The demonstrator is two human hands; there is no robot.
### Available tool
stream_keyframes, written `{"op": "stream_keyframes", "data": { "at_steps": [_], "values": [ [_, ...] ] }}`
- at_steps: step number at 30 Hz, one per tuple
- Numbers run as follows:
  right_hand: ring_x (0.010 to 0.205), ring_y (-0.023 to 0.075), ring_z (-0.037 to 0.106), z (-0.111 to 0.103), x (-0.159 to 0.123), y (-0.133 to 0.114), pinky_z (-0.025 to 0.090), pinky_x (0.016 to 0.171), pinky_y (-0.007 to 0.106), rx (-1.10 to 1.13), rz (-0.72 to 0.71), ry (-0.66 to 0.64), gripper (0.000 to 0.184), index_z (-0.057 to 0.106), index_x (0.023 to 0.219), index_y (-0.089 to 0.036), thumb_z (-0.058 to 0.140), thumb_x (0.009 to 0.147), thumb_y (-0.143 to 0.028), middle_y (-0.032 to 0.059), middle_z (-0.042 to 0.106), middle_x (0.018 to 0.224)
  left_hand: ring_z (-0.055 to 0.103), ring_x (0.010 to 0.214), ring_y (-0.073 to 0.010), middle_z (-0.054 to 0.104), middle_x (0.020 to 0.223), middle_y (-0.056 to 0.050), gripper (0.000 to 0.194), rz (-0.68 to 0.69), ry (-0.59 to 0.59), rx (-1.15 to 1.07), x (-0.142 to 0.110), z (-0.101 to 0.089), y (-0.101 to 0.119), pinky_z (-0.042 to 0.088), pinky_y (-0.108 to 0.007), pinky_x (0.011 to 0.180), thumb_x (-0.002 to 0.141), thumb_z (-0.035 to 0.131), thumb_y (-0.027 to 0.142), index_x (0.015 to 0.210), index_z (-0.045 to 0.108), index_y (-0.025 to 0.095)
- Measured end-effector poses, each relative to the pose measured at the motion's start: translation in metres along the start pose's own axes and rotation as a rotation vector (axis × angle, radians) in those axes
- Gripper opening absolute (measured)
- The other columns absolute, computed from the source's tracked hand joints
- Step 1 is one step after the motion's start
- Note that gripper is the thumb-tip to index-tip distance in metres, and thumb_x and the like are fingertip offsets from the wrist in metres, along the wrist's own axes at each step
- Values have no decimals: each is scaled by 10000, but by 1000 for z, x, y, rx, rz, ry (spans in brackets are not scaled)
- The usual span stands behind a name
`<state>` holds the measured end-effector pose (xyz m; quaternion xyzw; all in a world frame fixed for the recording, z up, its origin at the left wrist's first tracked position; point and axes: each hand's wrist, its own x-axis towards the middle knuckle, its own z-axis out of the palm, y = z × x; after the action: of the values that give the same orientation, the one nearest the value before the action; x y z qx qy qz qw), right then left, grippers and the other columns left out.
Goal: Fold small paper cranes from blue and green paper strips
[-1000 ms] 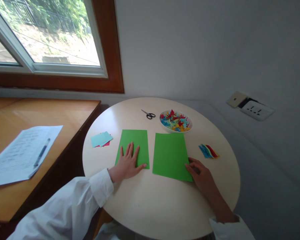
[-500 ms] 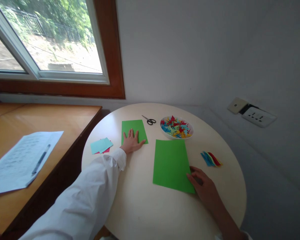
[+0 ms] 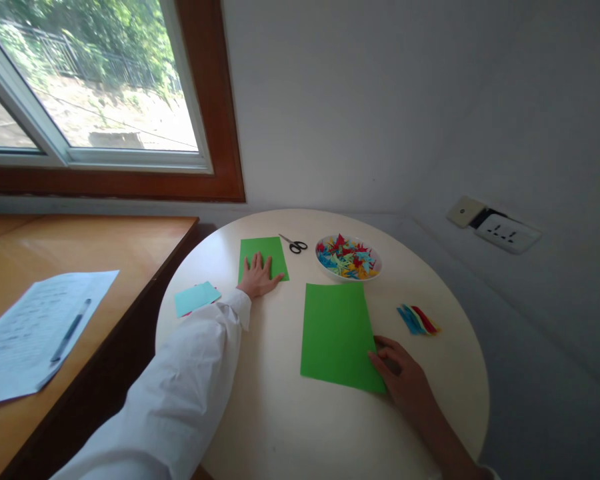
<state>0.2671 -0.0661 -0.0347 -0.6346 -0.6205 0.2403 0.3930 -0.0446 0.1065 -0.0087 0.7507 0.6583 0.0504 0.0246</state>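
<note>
My left hand [image 3: 260, 276] lies flat with fingers spread on a green sheet of paper [image 3: 275, 250] toward the back of the round table. A second green sheet [image 3: 335, 333] is nearer to me; my right hand [image 3: 398, 368] pinches its right edge between thumb and fingers. Just right of the far sheet lie black-handled scissors [image 3: 295, 246]. A white oval dish [image 3: 333, 272] of small folded paper pieces in several colours stands behind the near sheet. Light blue paper squares [image 3: 197, 299], with a bit of red under them, lie left of my left hand.
Narrow coloured paper strips [image 3: 418, 320] lie at the right of the round white table [image 3: 280, 427]. On a wooden desk [image 3: 130, 247] at left are written sheets [image 3: 35, 333] and a pen [image 3: 71, 331]. A wall socket [image 3: 507, 231] is at right.
My left hand has slid its green sheet away from me, up beside the scissors. My right hand has kept its hold on the near sheet, which shows little movement. The view has shifted slightly.
</note>
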Motion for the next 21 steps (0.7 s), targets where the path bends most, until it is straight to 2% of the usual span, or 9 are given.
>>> {"op": "stream_keyframes", "data": {
  "at_steps": [2, 4, 7, 9, 10, 12, 15, 18, 21],
  "values": [
    [910, 256, 620, 1, 0, -1, 476, 824, 405, -1, 6, 10, 345, 562, 520, -215, 527, 723, -491, 117, 645, 1041, 19, 1391, -335, 88, 1501, -234, 796, 22, 36, 3, -6, -9, 10, -6, -540, 1086, 866, 220, 605, 1423, 203, 36],
    [924, 270, 614, 2, 0, -2, 463, 840, 427, 0, 26, 32, 349, 563, 512, -213, 528, 713, -496, 126, 644, 1037, -37, 1395, -304, 22, 1513, -209, 789, 79, 73, -1, -25, -18, 28, -33, -508, 1098, 872, 229, 595, 1436, 149, 49],
    [963, 286, 600, 5, 2, -2, 438, 885, 457, 18, 55, 71, 358, 577, 504, -209, 538, 697, -507, 140, 635, 1070, 25, 1396, -311, 98, 1504, -222, 894, 394, 77, -120, -77, -24, 64, 20, -518, 1104, 813, 256, 695, 1436, 153, 63],
    [993, 289, 587, 8, 3, -3, 416, 922, 468, 37, 51, 106, 355, 590, 501, -208, 547, 696, -501, 142, 632, 1084, 50, 1392, -333, 148, 1488, -244, 1004, 589, 42, -188, -117, -19, 88, 53, -547, 1096, 730, 314, 772, 1429, 170, 66],
    [1003, 288, 582, 10, 2, -3, 406, 935, 473, 44, 45, 127, 347, 599, 506, -208, 553, 698, -493, 141, 633, 1083, 56, 1391, -337, 149, 1487, -247, 1018, 645, 40, -218, -135, -15, 98, 67, -556, 1092, 720, 337, 774, 1432, 154, 69],
    [1014, 286, 572, 14, -1, -6, 392, 948, 486, 47, 37, 168, 326, 615, 521, -211, 561, 704, -476, 136, 637, 1077, 68, 1390, -341, 158, 1480, -259, 1005, 672, 59, -255, -162, -4, 113, 103, -561, 1086, 737, 399, 729, 1432, 124, 57],
    [1026, 290, 556, 19, -11, -15, 384, 947, 504, 31, 21, 203, 314, 611, 517, -219, 565, 716, -458, 134, 640, 1074, 166, 1371, -348, 238, 1462, -249, 792, 643, 84, -235, -177, 7, 124, 128, -560, 1079, 838, 440, 516, 1420, 167, 54],
    [1026, 290, 554, 24, -24, -25, 390, 939, 503, 16, 5, 193, 313, 604, 517, -222, 562, 732, -445, 133, 635, 1087, 349, 1267, -346, 417, 1360, -214, 613, 613, 85, -201, -176, 5, 124, 199, -544, 1054, 823, 491, 377, 1342, 354, 80],
    [1025, 278, 556, 26, -34, -32, 411, 924, 480, 18, -21, 158, 318, 626, 553, -222, 539, 768, -440, 124, 636, 1087, 471, 1103, -325, 551, 1175, -169, 401, 599, 68, -165, -175, -2, 117, 323, -532, 958, 784, 539, 312, 1146, 550, 139]
  ]
}}
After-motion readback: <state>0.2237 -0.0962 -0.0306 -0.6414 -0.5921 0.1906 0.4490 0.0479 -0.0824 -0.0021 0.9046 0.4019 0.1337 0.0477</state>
